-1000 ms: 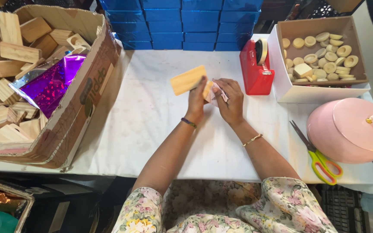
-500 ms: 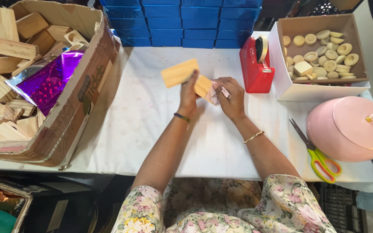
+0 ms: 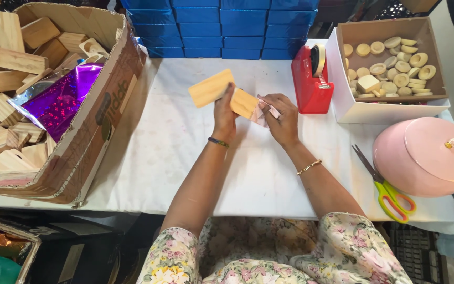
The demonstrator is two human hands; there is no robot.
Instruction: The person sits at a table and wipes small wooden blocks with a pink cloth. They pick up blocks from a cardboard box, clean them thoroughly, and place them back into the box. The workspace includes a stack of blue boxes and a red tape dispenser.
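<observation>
Lifted and tilted since a second ago, the two wooden blocks now sit above the white surface, fanned apart rather than flat together. I see my left hand with its fingers clamped on the blocks from below. My right hand pinches a pale strip of tape against the nearer block, beside the red tape dispenser.

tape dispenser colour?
Red, with a black roll holder; the tape dispenser shows best in the head view.
</observation>
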